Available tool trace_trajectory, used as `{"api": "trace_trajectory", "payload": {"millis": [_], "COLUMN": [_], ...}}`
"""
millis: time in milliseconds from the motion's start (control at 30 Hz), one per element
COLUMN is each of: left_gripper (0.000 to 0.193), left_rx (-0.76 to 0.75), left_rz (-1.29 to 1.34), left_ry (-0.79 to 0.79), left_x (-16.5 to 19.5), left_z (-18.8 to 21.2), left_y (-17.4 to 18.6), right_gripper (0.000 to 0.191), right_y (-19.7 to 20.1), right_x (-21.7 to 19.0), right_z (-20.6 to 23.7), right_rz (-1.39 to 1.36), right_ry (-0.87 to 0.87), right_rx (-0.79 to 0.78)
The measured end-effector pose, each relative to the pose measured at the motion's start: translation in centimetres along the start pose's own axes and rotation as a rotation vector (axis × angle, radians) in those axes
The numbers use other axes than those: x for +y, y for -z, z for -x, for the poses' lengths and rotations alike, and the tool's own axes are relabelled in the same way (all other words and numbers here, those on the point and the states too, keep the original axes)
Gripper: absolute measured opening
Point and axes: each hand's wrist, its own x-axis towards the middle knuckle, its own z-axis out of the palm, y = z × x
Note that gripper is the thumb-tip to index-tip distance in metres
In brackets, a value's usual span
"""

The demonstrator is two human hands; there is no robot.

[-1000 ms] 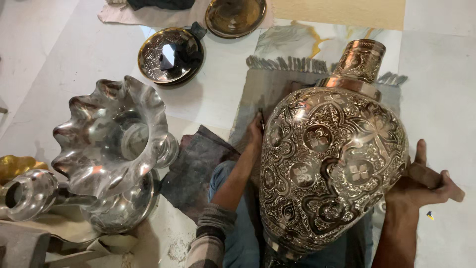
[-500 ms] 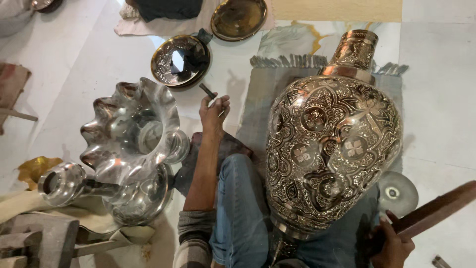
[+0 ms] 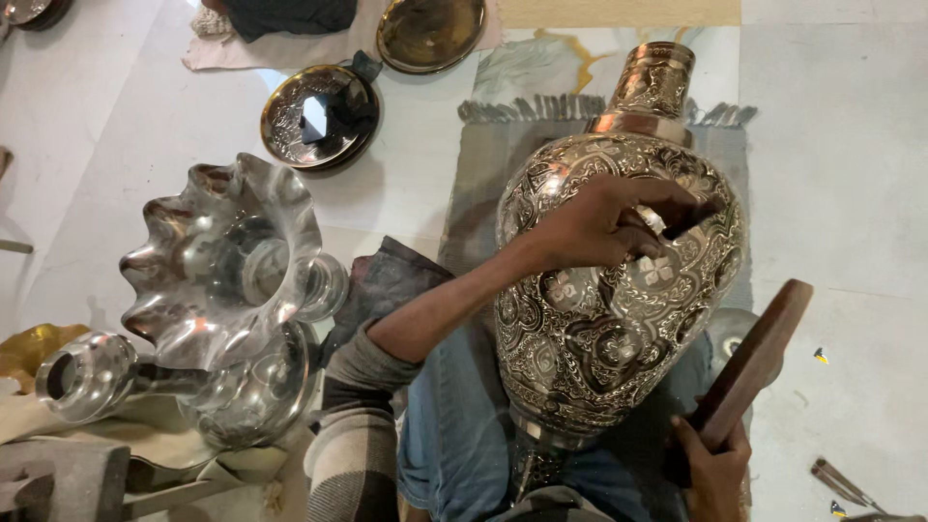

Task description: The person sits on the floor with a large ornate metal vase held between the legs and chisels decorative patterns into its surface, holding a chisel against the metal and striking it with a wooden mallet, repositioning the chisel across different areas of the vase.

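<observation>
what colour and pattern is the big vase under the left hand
The vase is coppery brown, covered in dense silvery floral scrollwork; seen in the head view.

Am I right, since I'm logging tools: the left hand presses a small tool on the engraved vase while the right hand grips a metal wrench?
Not quite. In the head view the left hand does hold a small tool against the engraved vase, but the right hand grips a wooden mallet, not a metal wrench.
</observation>
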Motion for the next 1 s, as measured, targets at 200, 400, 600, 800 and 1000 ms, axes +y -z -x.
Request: {"api": "trace_trajectory", "payload": {"millis": [200,400,600,800,1000], "left_gripper": [0.06,0.059,0.061,0.062,0.054], "left_rx": [-0.197,-0.322,-0.37,-0.39,-0.494], "left_rz": [-0.136,-0.244,-0.234,-0.166,-0.304], "left_ry": [-0.201,-0.285,-0.25,-0.278,-0.152], "left_x": [-0.2,-0.4,-0.3,-0.3,0.7], "left_z": [-1.8,-3.5,-3.8,-4.3,-5.7], "left_y": [0.8,0.6,0.8,1.2,0.5], "right_gripper": [0.039,0.035,0.034,0.025,0.027], "right_y": [-1.4,-1.8,-0.9,1.3,-0.1], "right_x": [-0.2,-3.3,-10.9,-19.3,-19.8], "right_z": [2.2,1.2,0.1,-2.5,-3.6], "right_rz": [0.077,0.095,-0.031,0.388,0.306], "right_ry": [0.059,0.05,0.126,0.238,0.461], "right_rx": [0.003,-0.002,0.026,0.014,0.013]}}
